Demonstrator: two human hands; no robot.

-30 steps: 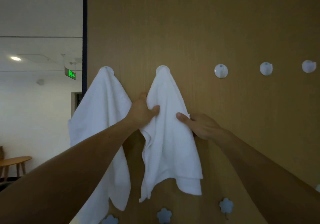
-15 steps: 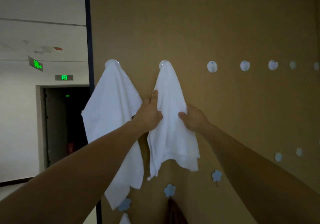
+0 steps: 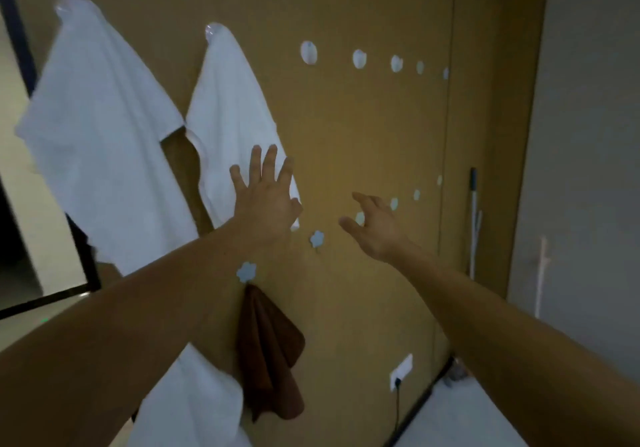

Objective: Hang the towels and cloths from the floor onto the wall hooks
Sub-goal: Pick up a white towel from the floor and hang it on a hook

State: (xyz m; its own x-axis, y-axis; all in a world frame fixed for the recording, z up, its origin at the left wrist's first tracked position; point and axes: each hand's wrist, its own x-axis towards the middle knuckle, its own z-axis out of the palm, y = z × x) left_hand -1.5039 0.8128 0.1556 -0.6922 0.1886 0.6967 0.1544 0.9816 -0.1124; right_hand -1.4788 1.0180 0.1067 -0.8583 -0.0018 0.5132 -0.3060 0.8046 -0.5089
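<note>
Head view.
- Wall (image 3: 363, 128): brown panel.
- Left towel (image 3: 100, 135): white, hangs from the far-left round hook.
- Second towel (image 3: 232, 117): white, on the next hook.
- Brown cloth (image 3: 270, 353): on a flower hook (image 3: 246, 271) lower down.
- Third towel (image 3: 194, 401): white, below the left forearm, its hook hidden.
- Left hand (image 3: 266, 200): fingers spread wide, holding nothing, over the second towel's lower edge.
- Right hand (image 3: 374, 228): loosely open, holding nothing, before the wall.

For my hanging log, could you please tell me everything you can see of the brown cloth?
The brown cloth looks soft and thin, dark reddish brown. It hangs bunched at one point from a pale flower-shaped hook on the tan wall, falling in loose folds to uneven corners. A lower white towel hangs just left of it.
</note>
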